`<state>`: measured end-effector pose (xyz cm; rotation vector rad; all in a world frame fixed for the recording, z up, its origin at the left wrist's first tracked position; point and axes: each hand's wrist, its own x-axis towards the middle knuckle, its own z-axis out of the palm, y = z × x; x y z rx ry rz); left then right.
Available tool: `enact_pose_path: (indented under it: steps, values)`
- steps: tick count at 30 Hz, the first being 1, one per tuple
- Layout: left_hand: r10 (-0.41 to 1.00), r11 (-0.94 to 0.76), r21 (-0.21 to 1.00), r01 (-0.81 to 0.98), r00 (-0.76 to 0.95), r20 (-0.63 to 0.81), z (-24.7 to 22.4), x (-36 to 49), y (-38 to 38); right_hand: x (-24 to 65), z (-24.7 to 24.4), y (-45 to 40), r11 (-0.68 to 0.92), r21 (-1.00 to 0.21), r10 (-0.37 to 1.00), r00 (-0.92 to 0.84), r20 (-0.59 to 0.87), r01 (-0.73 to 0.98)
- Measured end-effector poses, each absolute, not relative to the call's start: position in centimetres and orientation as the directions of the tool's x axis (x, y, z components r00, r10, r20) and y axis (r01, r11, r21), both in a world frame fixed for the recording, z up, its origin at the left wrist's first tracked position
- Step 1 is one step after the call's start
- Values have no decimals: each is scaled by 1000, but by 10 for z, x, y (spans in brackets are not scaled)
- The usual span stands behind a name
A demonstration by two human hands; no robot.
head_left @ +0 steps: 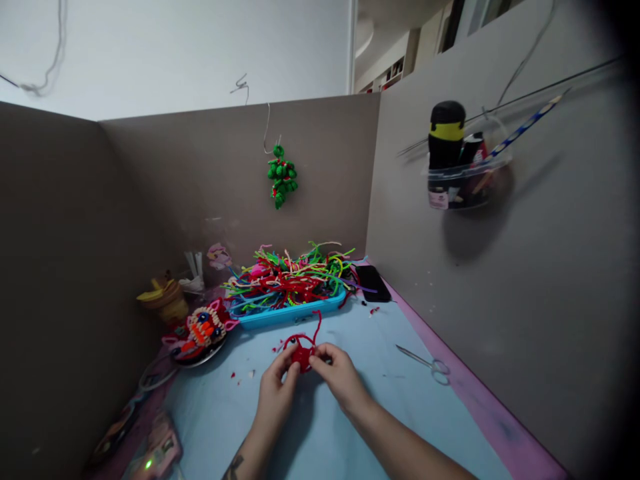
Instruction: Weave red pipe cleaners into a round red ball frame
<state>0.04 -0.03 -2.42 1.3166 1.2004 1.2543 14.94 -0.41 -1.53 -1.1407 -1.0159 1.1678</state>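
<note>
A small red fuzzy-wire piece (303,357) is held between both hands above the light blue table cover. A loop rises at its upper left, and a loose red strand stands up from its top. My left hand (278,383) pinches the left side of the piece between thumb and fingers. On its right side, my right hand (337,373) grips the edge near the base of the strand. Fingertips hide part of the piece. Behind the hands lies a blue tray (295,313) heaped with fuzzy wires (300,277) in many colours.
Scissors (425,364) lie at right, a black phone (373,284) behind them. At left, a dish of red and orange fuzzy pieces (204,331) stands before a yellow-brown container (167,303). Grey panels (240,180) enclose the table. A device with a green light (159,447) sits front left.
</note>
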Motion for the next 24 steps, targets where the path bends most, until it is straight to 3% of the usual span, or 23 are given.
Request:
enact_pose_path:
  steps: [6,10,14,19,24]
  values:
    - [996,-87,995,50,38,85,-21,0,-1,152,-18,-3,74,-988,987,151,53,-134]
    - [997,-71,995,-76,6,71,-11,-2,2,163,-18,1,141,-990,971,197,138,2]
    - [993,-14,993,-115,112,27,-4,-5,4,172,-14,4,215,-970,966,123,228,108]
    - [985,-65,998,-28,160,68,-1,-4,1,171,-16,3,143,-990,985,-102,142,2]
    - [990,-96,995,25,111,93,-1,-4,-2,166,-20,3,58,-987,994,-86,72,-152]
